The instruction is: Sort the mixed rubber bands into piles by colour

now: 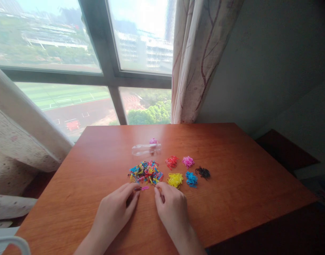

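Observation:
A mixed heap of small coloured rubber bands (145, 171) lies on a reddish wooden table (231, 198). To its right sit sorted little piles: red (172, 162), pink (188, 161), yellow (175, 179), blue (191, 179) and black (203, 172). My left hand (114, 212) rests just in front of the heap, fingers curled, its fingertips pinching at a small pink band (144, 188). My right hand (171, 207) is beside it, fingers pinched at the heap's near edge on something too small to name.
A clear plastic container (146, 149) lies on its side behind the heap, with a pink lid (153, 141) next to it. A window and curtains (196, 60) stand beyond the table's far edge. A wall and a dark lower surface (284, 148) are on the right.

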Demonstrator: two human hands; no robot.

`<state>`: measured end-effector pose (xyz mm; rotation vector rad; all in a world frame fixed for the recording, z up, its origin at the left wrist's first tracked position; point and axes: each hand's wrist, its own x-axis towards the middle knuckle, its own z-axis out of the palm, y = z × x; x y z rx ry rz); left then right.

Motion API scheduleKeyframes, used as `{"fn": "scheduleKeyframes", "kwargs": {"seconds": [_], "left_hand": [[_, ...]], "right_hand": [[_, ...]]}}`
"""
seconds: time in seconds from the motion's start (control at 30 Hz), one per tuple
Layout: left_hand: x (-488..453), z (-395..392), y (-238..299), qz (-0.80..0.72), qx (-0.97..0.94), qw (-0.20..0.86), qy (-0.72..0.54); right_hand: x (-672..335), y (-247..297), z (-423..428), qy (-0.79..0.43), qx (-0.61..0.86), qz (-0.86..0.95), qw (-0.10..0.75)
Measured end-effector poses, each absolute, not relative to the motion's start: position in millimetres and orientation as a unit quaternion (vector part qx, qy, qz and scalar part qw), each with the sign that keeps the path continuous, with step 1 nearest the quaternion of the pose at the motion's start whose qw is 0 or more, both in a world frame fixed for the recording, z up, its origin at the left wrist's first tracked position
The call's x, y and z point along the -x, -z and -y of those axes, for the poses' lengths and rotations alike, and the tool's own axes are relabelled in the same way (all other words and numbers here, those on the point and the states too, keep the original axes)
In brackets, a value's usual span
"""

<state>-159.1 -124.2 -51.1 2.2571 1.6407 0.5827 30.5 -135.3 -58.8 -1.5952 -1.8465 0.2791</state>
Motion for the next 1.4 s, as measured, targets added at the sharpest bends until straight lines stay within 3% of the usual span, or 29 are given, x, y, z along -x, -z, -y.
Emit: {"fn": "scheduleKeyframes", "kwargs": {"seconds": [0.2, 0.4, 0.53, 0.9, 1.17, 1.4], "left_hand": [[158.2, 124.6, 52.7, -0.562, -0.789, 0.139, -0.204], [154.2, 122.8, 52.9, -0.557, -0.797, 0.135, -0.19], [151.2, 121.0, 51.8, -0.562, -0.796, 0.128, -0.184], [149.5, 119.3, 51.4, -0.572, -0.791, 0.142, -0.163], [150.1, 118.6, 51.3, -0.557, -0.797, 0.15, -0.176], [148.5, 119.9, 48.5, -0.537, -0.809, 0.143, -0.189]], "right_hand": [[-90.6, 46.7, 131.2, -0.06, 0.66, 0.646, 0.379], [-171.2, 56.1, 125.3, 0.031, 0.751, 0.561, 0.348], [-192.2, 68.0, 127.5, 0.029, 0.778, 0.54, 0.319], [-188.9, 72.8, 127.0, 0.009, 0.793, 0.523, 0.31], [-155.2, 61.8, 133.7, 0.0, 0.75, 0.543, 0.378], [-101.7, 60.3, 147.8, -0.088, 0.642, 0.641, 0.411]]}}
